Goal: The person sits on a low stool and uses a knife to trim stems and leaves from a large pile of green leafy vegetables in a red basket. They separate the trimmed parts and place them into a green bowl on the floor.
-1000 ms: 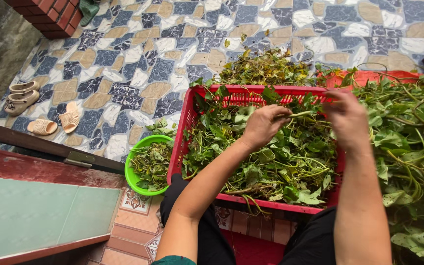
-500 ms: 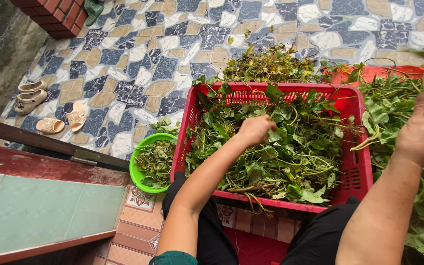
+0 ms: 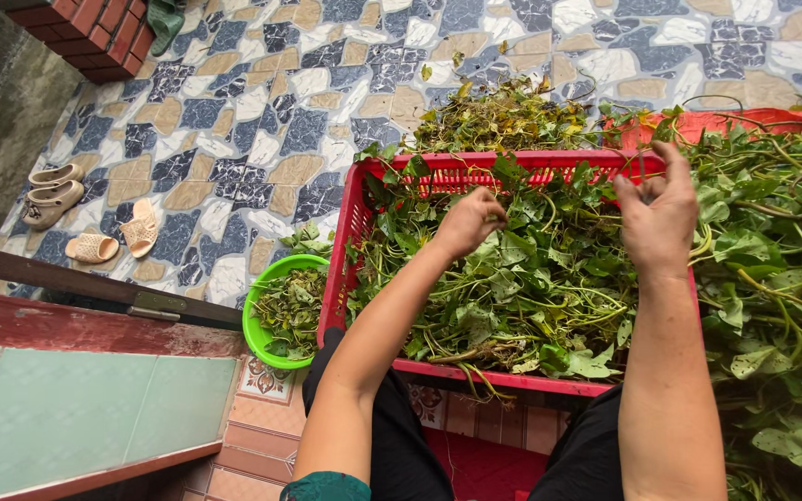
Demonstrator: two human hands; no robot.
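Note:
I sit behind a red plastic crate [image 3: 512,381] filled with green leafy vines [image 3: 531,288]. My left hand [image 3: 469,221] is over the crate's middle, fingers closed on a vine stem among the leaves. Near the crate's far right corner my right hand [image 3: 661,218] is raised, with thumb and fingers pinching what looks like a thin stem while the other fingers spread. A round green bowl [image 3: 254,334] holding picked leaves stands against the crate's left side.
A big heap of long-stemmed vines [image 3: 777,269] lies to my right, partly over a second red container [image 3: 744,121]. Wilted trimmings [image 3: 503,116] are piled behind the crate. Sandals [image 3: 95,246] lie on the patterned tile floor at left, below a brick pillar [image 3: 95,37].
My right hand swung out to the heap on the right, then came back over the crate. My left hand stayed over the crate's middle.

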